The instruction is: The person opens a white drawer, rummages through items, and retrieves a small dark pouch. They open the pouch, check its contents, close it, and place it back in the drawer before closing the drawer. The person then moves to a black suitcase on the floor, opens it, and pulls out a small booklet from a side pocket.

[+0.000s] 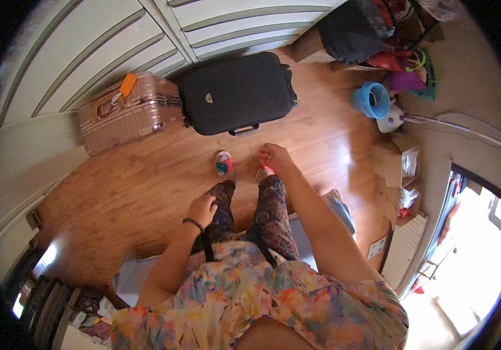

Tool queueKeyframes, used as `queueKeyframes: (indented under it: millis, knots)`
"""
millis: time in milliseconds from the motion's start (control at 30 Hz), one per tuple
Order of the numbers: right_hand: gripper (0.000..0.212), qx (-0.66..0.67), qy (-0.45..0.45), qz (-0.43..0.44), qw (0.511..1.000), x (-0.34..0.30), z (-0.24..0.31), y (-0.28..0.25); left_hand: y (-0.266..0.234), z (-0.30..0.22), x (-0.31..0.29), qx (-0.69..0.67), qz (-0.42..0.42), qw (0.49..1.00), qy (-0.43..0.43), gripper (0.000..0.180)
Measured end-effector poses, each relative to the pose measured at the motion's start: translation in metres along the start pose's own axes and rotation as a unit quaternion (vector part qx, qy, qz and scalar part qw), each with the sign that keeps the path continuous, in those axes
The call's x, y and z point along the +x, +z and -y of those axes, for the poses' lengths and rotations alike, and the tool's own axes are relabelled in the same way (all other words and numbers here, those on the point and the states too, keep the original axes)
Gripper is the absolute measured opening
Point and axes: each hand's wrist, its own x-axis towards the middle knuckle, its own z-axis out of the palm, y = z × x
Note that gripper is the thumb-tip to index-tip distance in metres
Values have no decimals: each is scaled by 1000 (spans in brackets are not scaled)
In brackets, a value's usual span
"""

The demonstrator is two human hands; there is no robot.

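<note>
A large black fabric suitcase (239,96) lies on the brown wooden floor (128,198) at upper centre, just right of a ribbed rose-gold hard-shell case (128,125). The right grip (274,158) hangs apart, below the suitcase in frame, fingers loosely curled; the left grip (204,210), lower still, has bent fingers. From here I can't tell whether either has hold of anything.

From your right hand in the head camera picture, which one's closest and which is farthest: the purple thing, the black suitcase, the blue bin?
From the right hand:
1. Black suitcase: just ahead, slightly left.
2. Blue bin: ahead and to the right.
3. Purple thing: beyond the bin, farther right.
</note>
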Motion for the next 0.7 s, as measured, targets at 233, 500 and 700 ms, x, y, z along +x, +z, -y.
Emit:
queueKeyframes:
  millis: [233,500,700]
  knots:
    - [57,-43,18,-37,998,172,-15,-23,91,47,1,38,131,985,-108,50]
    - [65,79,2,-109,991,296,-16,-55,149,30,-1,85,226,959,-152,57]
    - [43,152,-5,-114,982,300,4,-44,177,37,-8,64,120,982,-129,54]
